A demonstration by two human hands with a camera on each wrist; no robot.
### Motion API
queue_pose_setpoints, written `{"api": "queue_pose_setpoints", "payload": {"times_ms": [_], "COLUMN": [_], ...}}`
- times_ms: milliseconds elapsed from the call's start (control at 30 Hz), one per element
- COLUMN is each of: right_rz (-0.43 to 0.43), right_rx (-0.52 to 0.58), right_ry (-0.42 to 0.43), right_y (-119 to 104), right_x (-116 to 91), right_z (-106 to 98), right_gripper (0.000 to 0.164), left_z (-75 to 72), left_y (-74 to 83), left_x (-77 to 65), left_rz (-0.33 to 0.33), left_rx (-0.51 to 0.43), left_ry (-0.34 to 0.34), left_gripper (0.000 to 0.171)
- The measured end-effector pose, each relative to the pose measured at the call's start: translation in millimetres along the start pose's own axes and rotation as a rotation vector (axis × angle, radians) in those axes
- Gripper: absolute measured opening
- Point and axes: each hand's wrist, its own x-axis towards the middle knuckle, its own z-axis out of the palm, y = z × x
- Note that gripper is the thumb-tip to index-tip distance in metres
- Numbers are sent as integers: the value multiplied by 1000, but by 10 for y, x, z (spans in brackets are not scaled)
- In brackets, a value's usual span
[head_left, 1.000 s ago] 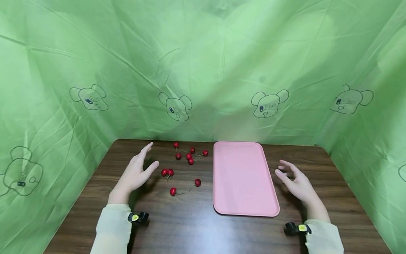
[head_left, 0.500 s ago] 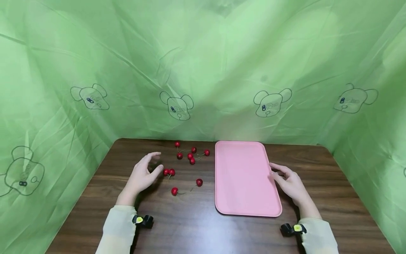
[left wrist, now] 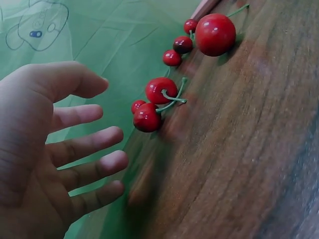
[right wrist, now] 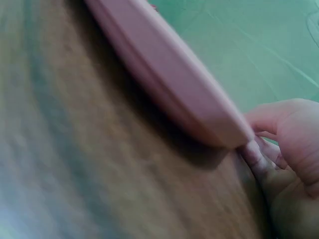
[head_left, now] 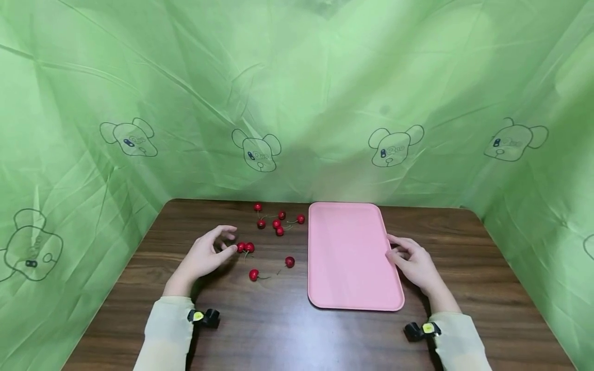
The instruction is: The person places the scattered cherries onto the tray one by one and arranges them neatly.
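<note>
On a wood-grain bench (head_left: 260, 330) walled by creased green cloth (head_left: 315, 82), the left hand (head_left: 203, 256) spreads beside red cherries (head_left: 249, 248) at left, while the right hand (head_left: 415, 263) pinches the pink tray (head_left: 353, 257), right of them, by its right rim.

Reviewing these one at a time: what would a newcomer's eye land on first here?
Probably the large pink tray on the brown wooden table, with the right hand at its right edge. Next come the glossy red cherries scattered left of it, one pair beside the left hand. Behind everything hangs a wrinkled green backdrop with outlined animal heads.
</note>
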Motion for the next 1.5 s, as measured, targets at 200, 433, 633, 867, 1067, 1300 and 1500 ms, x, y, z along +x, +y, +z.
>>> {"api": "queue_pose_setpoints", "payload": {"times_ms": [200, 433, 633, 867, 1067, 1300, 1500], "right_rz": [-11, 19, 35, 29, 26, 23, 13], "right_rx": [-5, -17, -20, 4, 4, -3, 22], "right_ry": [4, 1, 7, 15, 28, 31, 28], "right_y": [11, 56, 75, 63, 46, 37, -1], "right_x": [9, -17, -24, -9, 9, 23, 22], "right_z": [35, 39, 22, 39, 40, 42, 52], "right_gripper": [49, 50, 50, 49, 50, 50, 49], "left_z": [72, 185, 265, 329, 363, 388, 403], "left_y": [20, 108, 180, 176, 213, 295, 340], "left_x": [20, 45, 63, 72, 74, 89, 74], "left_rz": [34, -4, -42, 10, 29, 51, 126], "left_rx": [30, 30, 48, 152, 191, 273, 314], "left_ry": [7, -22, -36, -1, 11, -11, -44], "left_gripper": [35, 26, 25, 28, 25, 21, 21]}}
